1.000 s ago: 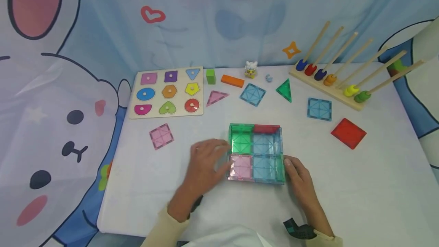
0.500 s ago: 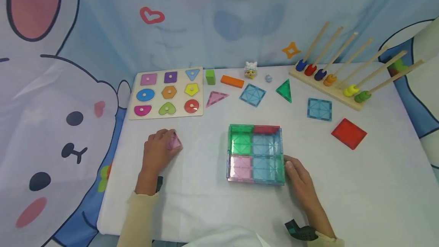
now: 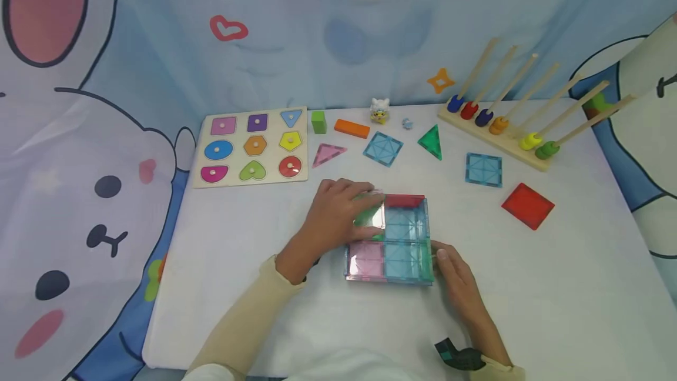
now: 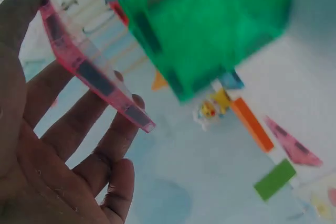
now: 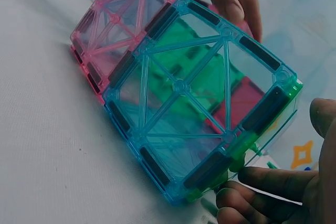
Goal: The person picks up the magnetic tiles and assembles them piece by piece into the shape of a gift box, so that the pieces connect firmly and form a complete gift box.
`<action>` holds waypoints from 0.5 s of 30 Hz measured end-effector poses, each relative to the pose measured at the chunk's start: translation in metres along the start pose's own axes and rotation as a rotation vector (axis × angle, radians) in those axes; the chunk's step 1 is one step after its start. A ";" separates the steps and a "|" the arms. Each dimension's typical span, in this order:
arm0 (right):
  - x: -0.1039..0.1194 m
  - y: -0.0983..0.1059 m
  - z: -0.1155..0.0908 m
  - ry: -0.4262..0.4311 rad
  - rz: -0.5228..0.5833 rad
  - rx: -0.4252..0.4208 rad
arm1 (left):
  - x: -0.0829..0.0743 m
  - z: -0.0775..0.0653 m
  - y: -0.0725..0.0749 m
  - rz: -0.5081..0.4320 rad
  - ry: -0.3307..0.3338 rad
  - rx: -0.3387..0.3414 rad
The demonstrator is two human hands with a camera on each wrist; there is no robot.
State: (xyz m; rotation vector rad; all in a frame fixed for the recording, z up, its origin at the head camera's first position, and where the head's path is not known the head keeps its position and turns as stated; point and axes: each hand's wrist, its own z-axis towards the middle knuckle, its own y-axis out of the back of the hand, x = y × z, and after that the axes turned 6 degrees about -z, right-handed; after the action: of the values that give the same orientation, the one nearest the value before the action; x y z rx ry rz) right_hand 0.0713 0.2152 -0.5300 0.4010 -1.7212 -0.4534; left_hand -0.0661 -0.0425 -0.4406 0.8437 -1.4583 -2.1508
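Note:
A box of see-through magnetic tiles [image 3: 404, 263] stands on the white table, with green, red, pink and blue parts. Its upper side is uncovered at the front, where pink and blue squares show. Between thumb and fingers my left hand [image 3: 335, 216] pinches a pink square magnetic tile [image 4: 97, 74] by its edges, over the box's far left corner. Whether that tile touches the box cannot be told. My right hand [image 3: 460, 275] rests at the box's right side, its fingertips against the green side tile [image 5: 239, 158] and its thumb held apart from it.
Behind the box lie a blue tile [image 3: 383, 149], a green triangle [image 3: 431, 142], a pink triangle [image 3: 328, 154] and an orange block [image 3: 351, 129]. A shape puzzle board [image 3: 251, 146] sits back left. Back right are a peg rack [image 3: 494, 134] and a red tile [image 3: 528, 206].
My left hand went left from the box, picked up the pink square tile from the table, and brought it back over the box's far left part. My right hand stayed beside the box.

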 end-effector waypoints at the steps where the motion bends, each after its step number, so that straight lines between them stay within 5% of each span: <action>1: 0.000 -0.002 0.001 0.005 0.007 0.002 | -0.003 0.003 -0.003 0.036 0.003 0.042; 5: 0.002 -0.006 0.003 0.028 0.009 0.008 | -0.005 0.005 -0.013 0.120 0.047 0.149; 9: 0.003 -0.003 0.004 0.036 -0.013 -0.012 | -0.002 -0.001 -0.019 0.068 0.070 0.139; 12: 0.002 -0.001 0.003 0.021 -0.035 -0.024 | 0.003 -0.010 -0.022 -0.074 0.156 0.095; 15: 0.003 0.001 0.001 0.002 -0.040 -0.013 | 0.012 -0.033 -0.028 -0.312 0.327 0.015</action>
State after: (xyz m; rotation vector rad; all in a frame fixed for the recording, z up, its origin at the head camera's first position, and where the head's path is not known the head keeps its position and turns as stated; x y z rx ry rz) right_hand 0.0697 0.2142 -0.5270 0.4274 -1.7099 -0.4925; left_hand -0.0525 -0.0625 -0.4790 1.4327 -1.2427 -2.0828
